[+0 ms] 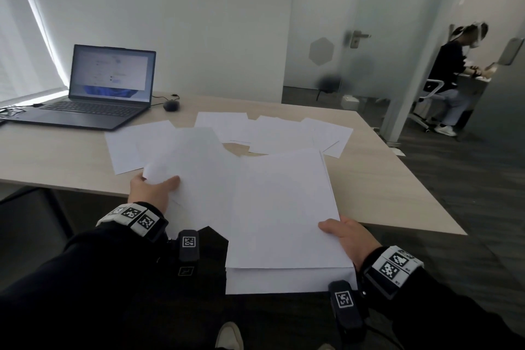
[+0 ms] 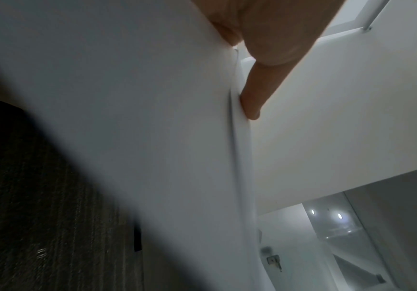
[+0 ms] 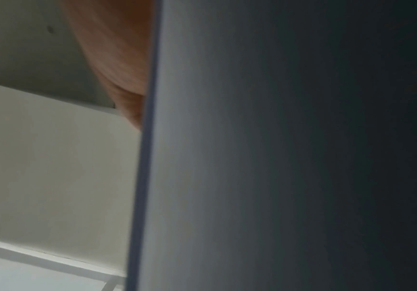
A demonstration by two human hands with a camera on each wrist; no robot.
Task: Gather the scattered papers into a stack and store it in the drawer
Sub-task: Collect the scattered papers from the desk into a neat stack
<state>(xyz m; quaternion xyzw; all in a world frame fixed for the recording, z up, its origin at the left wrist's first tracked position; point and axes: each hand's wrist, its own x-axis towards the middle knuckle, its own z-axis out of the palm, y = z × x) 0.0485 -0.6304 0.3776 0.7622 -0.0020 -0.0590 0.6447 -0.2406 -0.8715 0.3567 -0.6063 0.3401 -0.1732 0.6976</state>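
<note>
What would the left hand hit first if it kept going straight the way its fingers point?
Likely the loose papers lying on the desk, just beyond the sheet the left hand pinches; depth is unclear.

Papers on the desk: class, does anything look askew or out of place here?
Yes. Loose sheets lie fanned and overlapping at odd angles across the desk, not squared up. The left hand pinches one sheet that curls at its corner, apart from the neater stack held by the right hand.

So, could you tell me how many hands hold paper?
2: the left hand grips a loose sheet at the table edge; the right hand holds the stack at its right side.
</note>
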